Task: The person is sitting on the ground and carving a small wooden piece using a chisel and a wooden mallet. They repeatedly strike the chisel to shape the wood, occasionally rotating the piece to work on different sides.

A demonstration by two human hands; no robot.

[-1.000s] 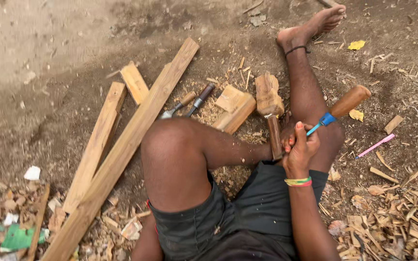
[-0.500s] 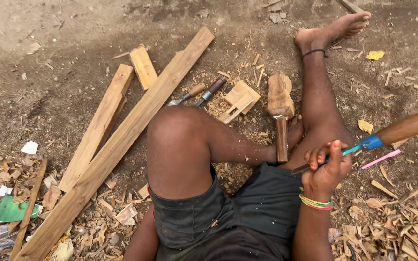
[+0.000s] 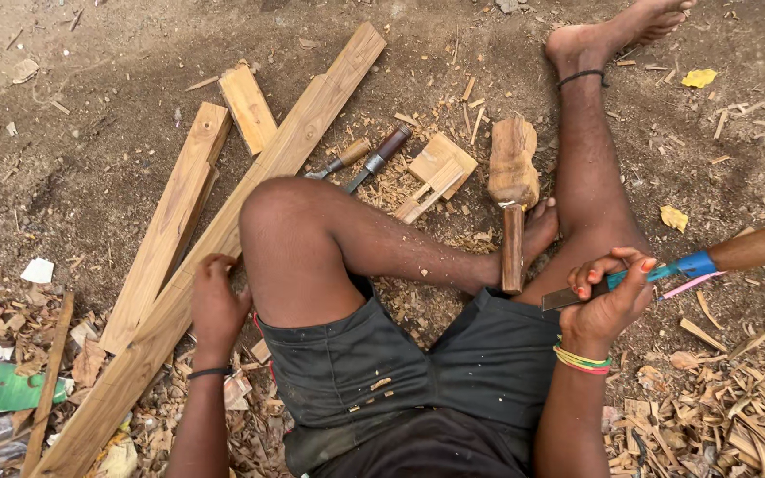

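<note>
You're sitting on the dirt with your right hand (image 3: 608,296) wrapped around a chisel (image 3: 683,265). Fingers are curled tight around the metal shank, thumb on top, so it's a closed grip on the blade part rather than the handle. The chisel's long axis runs nearly level across the view, tipped up a little toward the right. The wooden handle end points out to the right edge, past a blue collar, and the flat blade tip points left toward your lap, ending just above your dark shorts (image 3: 418,372). It's held in the air over your right thigh, not touching the ground.

Your left hand (image 3: 216,305) is down on the long plank (image 3: 250,212) beside your raised left knee. Fingers are bent and pressed over the plank's edge, resting on it more than lifting it. That plank lies on a diagonal, from lower left up to upper right. A shorter plank (image 3: 170,221) lies just beside it on the left at about the same slant.

Between your legs there's a wooden mallet (image 3: 513,190) lying on the ground, head away from you, handle pointing back at you, right by your left foot. Two more chisels (image 3: 369,159) sit near a small notched block (image 3: 436,173) just past your knee. Wood chips (image 3: 737,416) are heaped on your right side.
</note>
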